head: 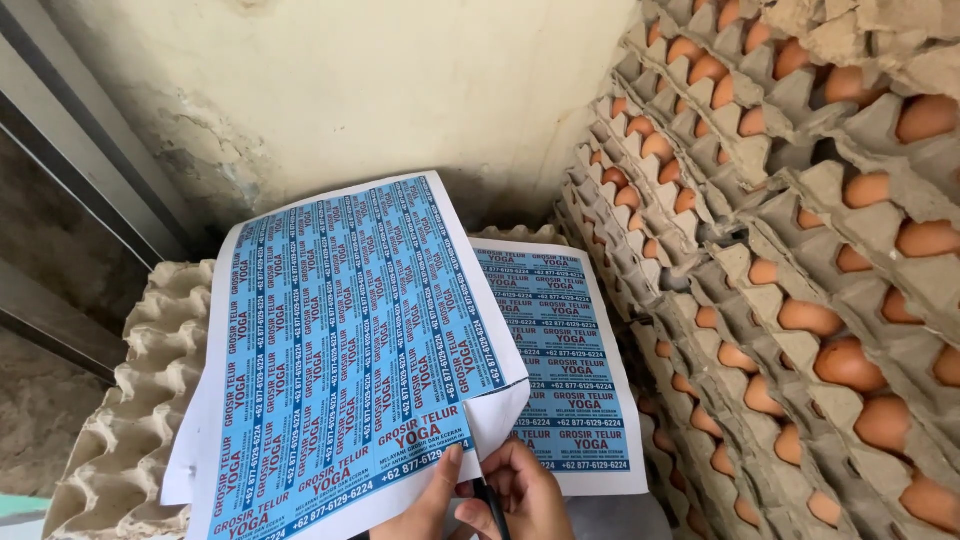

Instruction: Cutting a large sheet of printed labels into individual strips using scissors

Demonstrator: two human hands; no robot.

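Note:
A white sheet [340,350] printed with rows of blue and red labels is held up, tilted, in front of me. My left hand [432,500] pinches its bottom edge, thumb on the printed side. Right beside it my right hand [525,492] is curled around a thin black tool [491,503], seemingly scissors, mostly hidden by the fingers. A short cut runs up into the sheet from its lower right edge, just above the tool. A second sheet of the same labels [565,340] lies flat behind, on a stack of empty egg trays [130,400].
Tall leaning stacks of grey cardboard trays full of brown eggs [800,250] fill the right side, close to my right hand. A rough plastered wall [350,90] stands behind. A metal frame [70,150] runs down the left.

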